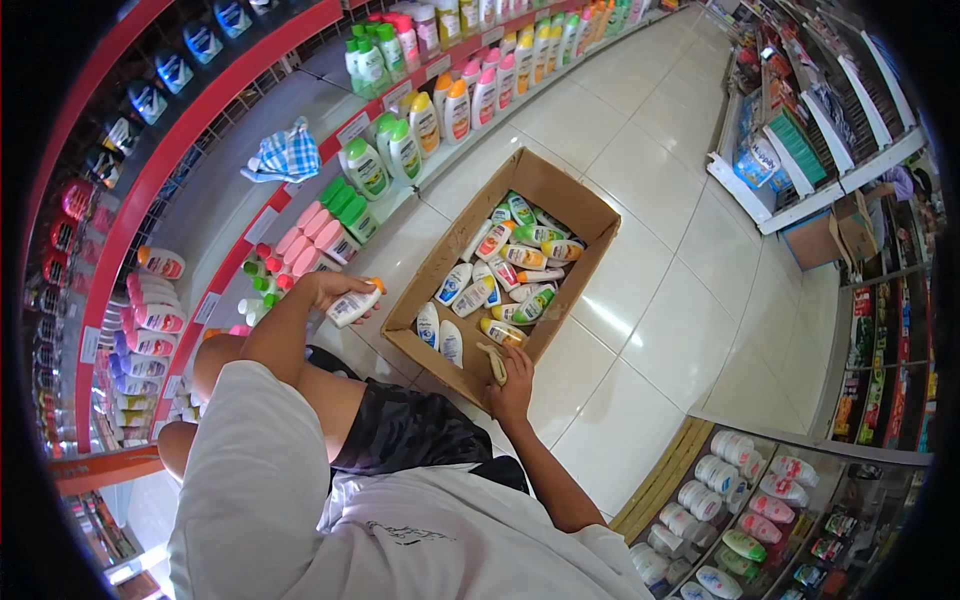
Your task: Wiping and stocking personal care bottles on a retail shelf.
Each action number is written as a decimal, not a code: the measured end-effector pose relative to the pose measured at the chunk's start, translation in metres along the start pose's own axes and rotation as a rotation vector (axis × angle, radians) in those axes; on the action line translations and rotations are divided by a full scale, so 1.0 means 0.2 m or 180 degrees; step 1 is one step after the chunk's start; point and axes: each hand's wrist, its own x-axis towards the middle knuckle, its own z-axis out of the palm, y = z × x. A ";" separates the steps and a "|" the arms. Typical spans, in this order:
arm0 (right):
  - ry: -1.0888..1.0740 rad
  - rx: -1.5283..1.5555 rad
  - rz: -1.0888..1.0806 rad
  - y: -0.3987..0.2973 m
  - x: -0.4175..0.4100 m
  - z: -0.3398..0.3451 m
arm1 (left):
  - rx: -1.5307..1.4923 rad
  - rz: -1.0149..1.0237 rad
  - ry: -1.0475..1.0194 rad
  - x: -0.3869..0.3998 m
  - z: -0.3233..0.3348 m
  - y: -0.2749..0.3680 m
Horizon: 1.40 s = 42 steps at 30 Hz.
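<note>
My left hand point(335, 294) is closed around a white plastic bottle point(352, 306) with an orange cap, between the shelves and the box. My right hand point(512, 381) grips a folded beige cloth point(494, 363) at the near right wall of an open cardboard box point(439, 373). Inside the box lie several lotion bottles with white, green, yellow and orange parts. A yellow-capped bottle point(502, 331) rests just beyond the cloth. Two white bottles, one of them blue-labelled point(427, 325), lie in the box's near left corner.
Red-edged shelves with rows of bottles point(364, 168) run along the left. A blue checked cloth point(287, 152) lies on one shelf. White racks point(780, 187) stand at the upper right, with a person's arm behind them. A glass display case point(720, 510) is at the lower right.
</note>
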 end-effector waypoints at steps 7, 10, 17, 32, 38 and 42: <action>0.0023 -0.0054 -0.0040 0.01 0.00 -0.01 | 0.0588 0.1645 -0.0272 -0.03 0.69 0.29; -0.0006 -0.0181 -0.0209 0.02 0.01 0.00 | 0.0163 0.2440 -0.0212 -0.40 1.01 0.27; -0.0633 -0.0869 0.1548 0.02 0.15 -0.08 | -0.1847 0.4187 0.0452 -1.20 0.92 -0.79; -0.4754 0.2450 -0.4194 -2.56 -0.24 0.44 | -0.2135 0.2687 0.4484 -0.59 1.20 -2.17; -0.6198 0.0775 -0.5793 -2.75 -1.17 1.01 | -0.1890 0.3218 0.4433 -0.62 1.15 -2.10; -0.6096 -0.0725 -0.6307 -2.60 -1.48 1.37 | -0.1924 0.3334 0.4296 -0.58 1.12 -2.11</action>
